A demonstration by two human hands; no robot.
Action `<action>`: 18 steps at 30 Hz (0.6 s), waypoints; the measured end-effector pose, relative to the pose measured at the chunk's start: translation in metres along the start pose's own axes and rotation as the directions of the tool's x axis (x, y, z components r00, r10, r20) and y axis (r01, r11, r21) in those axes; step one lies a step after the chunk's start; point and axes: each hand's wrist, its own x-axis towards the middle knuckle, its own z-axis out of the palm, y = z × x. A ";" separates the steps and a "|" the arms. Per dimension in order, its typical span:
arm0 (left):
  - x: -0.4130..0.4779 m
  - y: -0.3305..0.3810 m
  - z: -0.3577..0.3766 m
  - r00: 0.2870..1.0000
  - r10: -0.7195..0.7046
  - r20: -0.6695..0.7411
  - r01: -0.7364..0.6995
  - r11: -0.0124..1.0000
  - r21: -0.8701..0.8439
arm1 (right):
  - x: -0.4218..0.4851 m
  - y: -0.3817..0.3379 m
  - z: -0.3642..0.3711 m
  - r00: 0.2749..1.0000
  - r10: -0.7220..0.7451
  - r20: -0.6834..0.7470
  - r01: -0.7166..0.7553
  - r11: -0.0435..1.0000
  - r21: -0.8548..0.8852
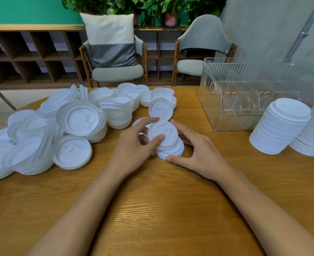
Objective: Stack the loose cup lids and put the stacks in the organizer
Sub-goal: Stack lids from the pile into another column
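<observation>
Two bare forearms (74, 209) reach up from the bottom of the frame across the wooden counter (152, 209). At centre the left hand (134, 146) and right hand (198, 154) meet around a small stack (169, 133) of white lids standing on the counter. The left thumb lies on the top lid, the forefinger stretches over its far rim, and the other fingers curl against the stack's left side. The right fingers are spread wide and cupped round the right side, with the thumb tip touching the near rim at the bottom. A single lid (160, 109) lies just behind the stack.

Loose lids (69, 126) are heaped over the left half of the counter, many tilted or overlapping. At the right edge two tall stacks (280, 126) stand side by side, leaning a little. Behind them, in the upper right, is the clear ribbed organizer (245, 100); whether it holds lids cannot be told through the wall. Beyond the counter stand two chairs (195, 67), the left with a cushion (111, 39), and plants (152, 8) along the top.
</observation>
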 end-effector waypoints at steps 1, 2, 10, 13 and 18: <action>-0.001 -0.001 0.000 0.999 0.044 0.003 -0.044 0.992 0.117 | 0.000 0.001 0.000 1.000 -0.017 0.002 0.017 1.000 -0.018; -0.002 -0.002 -0.001 0.997 0.076 0.016 -0.077 0.973 0.217 | -0.001 0.001 0.000 1.000 -0.028 0.002 0.028 0.999 -0.046; -0.002 -0.004 -0.013 0.975 0.160 0.154 -0.207 0.907 0.366 | -0.002 0.001 0.001 0.997 -0.062 0.037 0.065 0.993 -0.100; -0.001 -0.003 -0.015 0.935 0.164 0.315 -0.239 0.946 0.217 | -0.002 -0.001 0.000 0.996 -0.077 0.034 0.079 0.993 -0.086; 0.001 -0.003 -0.015 0.964 0.168 0.209 -0.217 0.945 0.244 | -0.002 0.002 0.001 0.999 -0.035 0.035 0.035 0.999 -0.014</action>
